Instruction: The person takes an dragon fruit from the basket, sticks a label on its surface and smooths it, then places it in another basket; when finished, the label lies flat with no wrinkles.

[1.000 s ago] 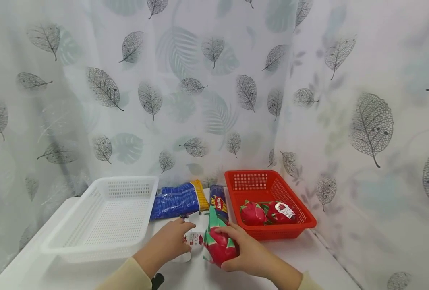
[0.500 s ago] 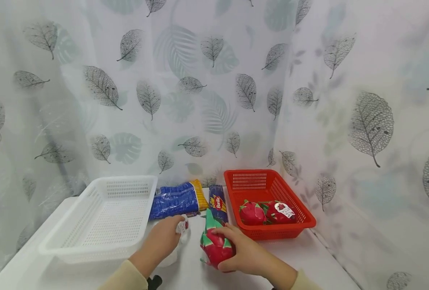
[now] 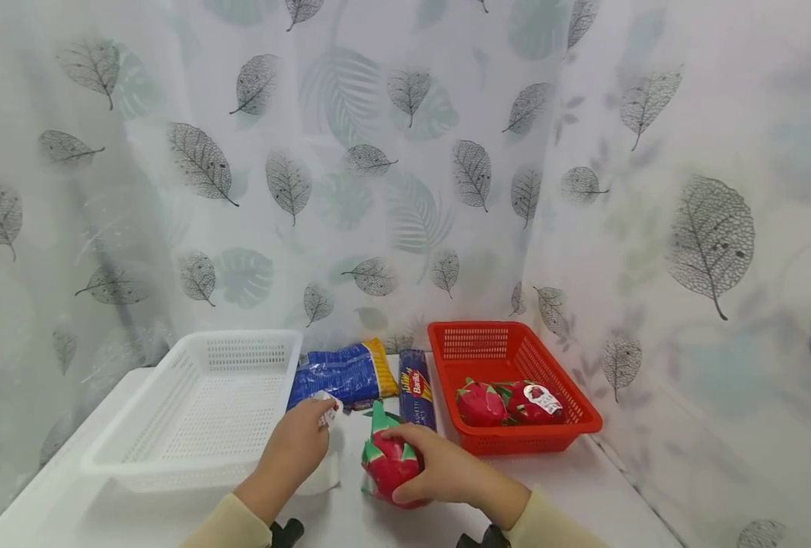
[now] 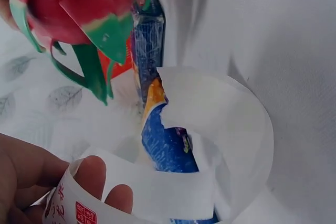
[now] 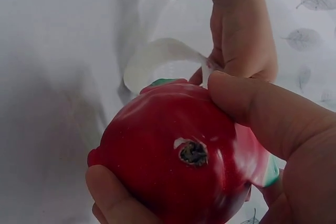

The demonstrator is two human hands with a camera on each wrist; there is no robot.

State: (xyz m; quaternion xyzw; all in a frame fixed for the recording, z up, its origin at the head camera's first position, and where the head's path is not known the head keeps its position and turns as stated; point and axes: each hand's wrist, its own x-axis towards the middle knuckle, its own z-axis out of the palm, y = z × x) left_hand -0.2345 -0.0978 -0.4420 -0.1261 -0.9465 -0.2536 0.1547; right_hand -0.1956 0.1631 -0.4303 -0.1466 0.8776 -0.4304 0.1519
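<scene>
In the head view my right hand [image 3: 449,466] grips a red dragon fruit [image 3: 386,470] with green scale tips, above the middle of the table. The right wrist view shows its stem scar, with thumb and fingers around the dragon fruit [image 5: 173,129]. My left hand [image 3: 294,447], to the left of it, pinches a curled white paper label strip [image 3: 330,413] bearing red print. Seen from the left wrist, the label strip [image 4: 236,114] loops away from the fingers [image 4: 89,176], apart from the fruit. Part of the strip is hidden behind the left hand.
A white plastic basket [image 3: 103,445] stands at the left. The red basket [image 3: 535,440] at the right holds two dragon fruits [image 3: 480,404], one with a white label [image 3: 542,398]. Between the baskets lie a blue-and-yellow bag [image 3: 336,373] and a Barilla spaghetti pack [image 3: 416,388].
My left hand has drawn the label strip left, away from the dragon fruit, after the two were close together. My right hand has shifted slightly left with the fruit still in its grip.
</scene>
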